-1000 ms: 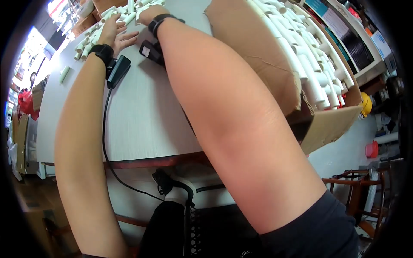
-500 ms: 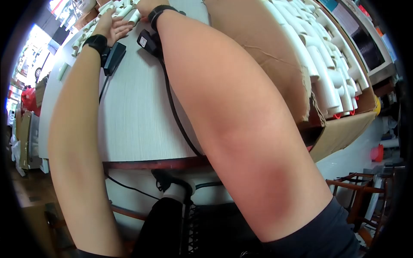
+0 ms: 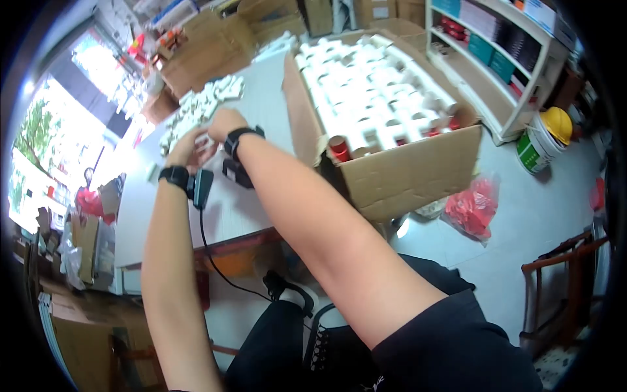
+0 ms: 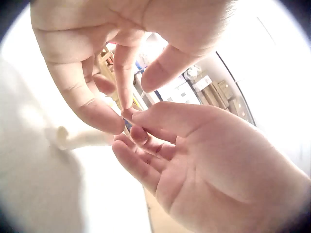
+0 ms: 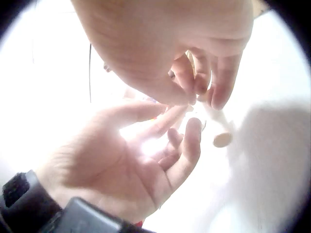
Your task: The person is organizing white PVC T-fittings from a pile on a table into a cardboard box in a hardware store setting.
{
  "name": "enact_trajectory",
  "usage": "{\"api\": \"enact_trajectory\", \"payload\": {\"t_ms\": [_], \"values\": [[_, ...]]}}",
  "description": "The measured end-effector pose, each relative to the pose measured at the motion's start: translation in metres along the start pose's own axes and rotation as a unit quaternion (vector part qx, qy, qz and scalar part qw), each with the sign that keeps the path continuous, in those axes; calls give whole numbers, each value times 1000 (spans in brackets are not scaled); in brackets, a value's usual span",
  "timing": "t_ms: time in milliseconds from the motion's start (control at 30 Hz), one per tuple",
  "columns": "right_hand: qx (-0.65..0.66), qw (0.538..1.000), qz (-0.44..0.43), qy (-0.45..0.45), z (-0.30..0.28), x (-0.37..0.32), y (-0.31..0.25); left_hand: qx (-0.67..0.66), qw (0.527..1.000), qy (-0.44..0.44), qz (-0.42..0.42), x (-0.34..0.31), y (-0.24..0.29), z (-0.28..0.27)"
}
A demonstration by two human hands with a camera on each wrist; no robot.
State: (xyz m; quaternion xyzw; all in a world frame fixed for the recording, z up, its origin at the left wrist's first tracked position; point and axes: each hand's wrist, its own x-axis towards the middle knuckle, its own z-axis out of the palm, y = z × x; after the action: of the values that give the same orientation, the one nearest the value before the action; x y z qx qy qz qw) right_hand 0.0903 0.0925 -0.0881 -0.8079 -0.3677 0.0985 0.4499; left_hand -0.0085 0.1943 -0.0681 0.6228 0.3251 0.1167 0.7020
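Note:
Above the pale table [image 3: 140,215], my two hands meet at the fingertips. My right hand [image 5: 170,34] curls its fingers downward, thumb and forefinger tips together, at the upper end of a short white plastic pipe [image 5: 214,121]; the fingers hide that end. The pipe's hollow end points towards the table. Palm up, my left hand [image 5: 131,170] has its fingers loosely extended, the tips right at the right hand's fingertips and beside the pipe. In the left wrist view the pipe [image 4: 82,139] shows beyond the fingers. A heap of short white pipes [image 3: 199,108] lies just past both hands.
An opened cardboard box [image 3: 411,173] full of white pipe pieces [image 3: 366,85] stands at the table's right, with a red piece [image 3: 339,149] in its near corner. One loose pipe [image 3: 153,172] lies left of my left hand. A cable [image 3: 212,251] trails from the left wrist camera.
The head view has swung up and now shows more of the room and the whole box. My hands have come together; before, the left hand lay spread apart from the right.

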Motion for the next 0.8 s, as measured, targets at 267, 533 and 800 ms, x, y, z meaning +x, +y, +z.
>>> {"api": "enact_trajectory", "payload": {"t_ms": [267,533,800], "values": [[-72,995,-54,-32,-44,-85,17,365,922,105,76,-8,-56,-3],[-37,999,21,-32,-53,-112,27,397,906,140,35,-25,-56,16],[54,991,124,5,5,-79,14,392,892,61,216,20,-76,6]]}}
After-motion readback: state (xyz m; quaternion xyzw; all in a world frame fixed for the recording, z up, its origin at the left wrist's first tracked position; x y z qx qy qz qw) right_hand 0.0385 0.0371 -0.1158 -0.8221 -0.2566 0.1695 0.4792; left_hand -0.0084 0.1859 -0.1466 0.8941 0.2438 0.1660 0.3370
